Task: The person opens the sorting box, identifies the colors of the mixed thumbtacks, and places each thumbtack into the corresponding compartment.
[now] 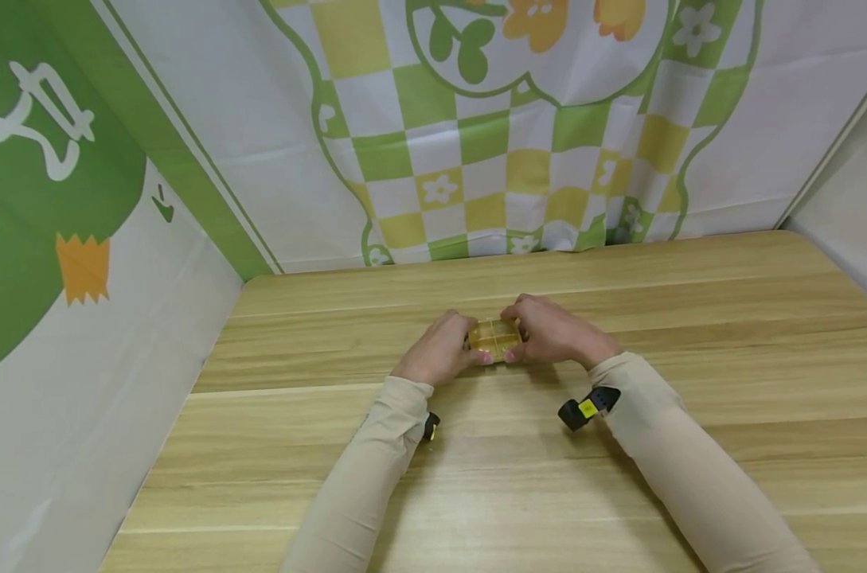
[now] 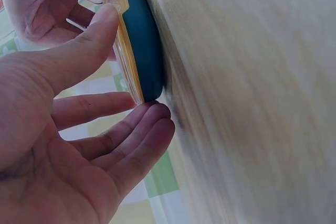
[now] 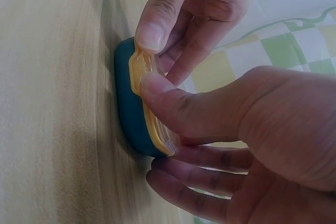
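A small pill box with a see-through amber lid and crossed dividers lies on the wooden table. Seen from the side in the left wrist view, its base is dark teal and its lid seems to sit on it. My left hand holds the left end, thumb on the front lip of the lid and fingers around the side. At the other end my right hand grips likewise, its thumb against the same lip. The two thumbs are close together; whatever lies inside cannot be made out.
The wooden table reaches back to a hanging cloth with green, yellow and white checks. A printed green and white wall panel borders the left. Each wrist wears a black strap, the right one with a yellow tag.
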`<state>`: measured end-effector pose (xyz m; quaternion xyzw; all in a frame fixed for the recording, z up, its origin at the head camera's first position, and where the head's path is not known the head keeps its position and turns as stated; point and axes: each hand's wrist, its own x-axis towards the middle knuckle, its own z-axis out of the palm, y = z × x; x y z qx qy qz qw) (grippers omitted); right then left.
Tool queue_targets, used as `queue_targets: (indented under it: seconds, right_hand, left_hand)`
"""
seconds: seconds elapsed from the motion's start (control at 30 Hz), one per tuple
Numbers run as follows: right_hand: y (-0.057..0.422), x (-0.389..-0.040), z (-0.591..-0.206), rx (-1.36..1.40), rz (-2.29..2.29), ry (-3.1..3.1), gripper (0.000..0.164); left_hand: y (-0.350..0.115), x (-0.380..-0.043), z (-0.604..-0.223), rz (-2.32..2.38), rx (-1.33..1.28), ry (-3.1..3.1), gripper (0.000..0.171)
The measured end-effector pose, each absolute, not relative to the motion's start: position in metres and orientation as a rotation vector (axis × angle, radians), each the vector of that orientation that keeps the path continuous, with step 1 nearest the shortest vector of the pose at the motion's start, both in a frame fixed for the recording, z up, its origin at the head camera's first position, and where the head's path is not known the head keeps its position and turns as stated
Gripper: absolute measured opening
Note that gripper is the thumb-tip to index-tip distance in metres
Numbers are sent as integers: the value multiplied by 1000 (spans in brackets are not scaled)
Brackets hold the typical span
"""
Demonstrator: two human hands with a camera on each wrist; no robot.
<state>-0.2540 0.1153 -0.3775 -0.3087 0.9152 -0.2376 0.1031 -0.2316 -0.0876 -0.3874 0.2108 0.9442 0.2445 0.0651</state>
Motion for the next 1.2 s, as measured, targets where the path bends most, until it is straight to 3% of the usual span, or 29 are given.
queue_targets:
  seconds: [1.2]
  right_hand:
    - [113,-253,-379,-926,-628,2734,53]
  left_hand:
    - [-86,-230,-388,707,623,2862,32]
